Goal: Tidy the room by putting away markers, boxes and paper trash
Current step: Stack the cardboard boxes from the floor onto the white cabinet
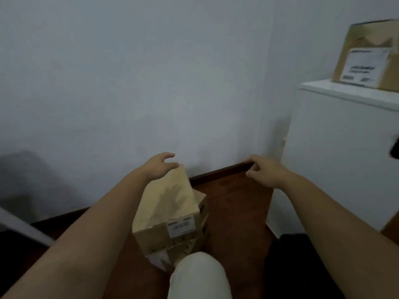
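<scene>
Two bare hands reach forward over a dark wooden floor (237, 203). The left hand (158, 166) hovers at the raised top flap of a cardboard box (172, 221), its fingers loosely spread and relaxed, the fingertips just beside the flap's upper edge; whether they touch it I cannot tell. The right hand (264, 171) is held apart to the right, grasping nothing, fingers slackly bent and pointing toward the dark skirting board (222, 171) that runs along the foot of the wall (140, 83). The box stands on the floor between the two forearms, near the wall, tilted a little. It is plain brown card, with one long flap standing upright and creased, a white printed label on the near upper side and a patch of white paper or tape at its lower near corner; the print is too blurred to read. A pale trouser knee (198, 275) covers the box's lowest corner. To the right stands a white cabinet (336, 152), and on its top rests a second cardboard box (371, 57) bearing a large white shipping label. At far left a grey object is partly in view, too blurred to name.
</scene>
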`<control>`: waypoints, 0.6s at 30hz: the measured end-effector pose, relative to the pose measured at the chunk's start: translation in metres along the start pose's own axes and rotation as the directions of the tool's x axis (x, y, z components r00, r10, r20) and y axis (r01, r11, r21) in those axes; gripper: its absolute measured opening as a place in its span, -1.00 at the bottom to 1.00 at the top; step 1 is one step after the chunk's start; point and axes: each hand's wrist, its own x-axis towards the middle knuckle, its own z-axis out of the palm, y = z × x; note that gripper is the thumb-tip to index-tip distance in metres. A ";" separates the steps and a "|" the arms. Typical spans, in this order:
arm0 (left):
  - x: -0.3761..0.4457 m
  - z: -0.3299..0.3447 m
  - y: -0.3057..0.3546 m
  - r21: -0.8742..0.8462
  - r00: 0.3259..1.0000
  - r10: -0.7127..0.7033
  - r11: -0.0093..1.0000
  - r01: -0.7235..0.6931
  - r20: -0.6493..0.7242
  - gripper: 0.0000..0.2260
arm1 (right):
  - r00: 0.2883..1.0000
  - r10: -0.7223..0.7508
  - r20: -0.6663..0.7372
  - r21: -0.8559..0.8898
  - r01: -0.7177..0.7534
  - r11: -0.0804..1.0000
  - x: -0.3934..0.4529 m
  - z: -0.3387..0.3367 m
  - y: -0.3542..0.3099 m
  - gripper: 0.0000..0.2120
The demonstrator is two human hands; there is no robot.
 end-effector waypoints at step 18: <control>-0.077 0.091 -0.229 -0.766 0.765 -0.642 0.518 0.382 -0.053 -0.58 | 0.863 0.374 0.339 0.768 -0.483 0.419 0.082 0.302 -0.059 -0.59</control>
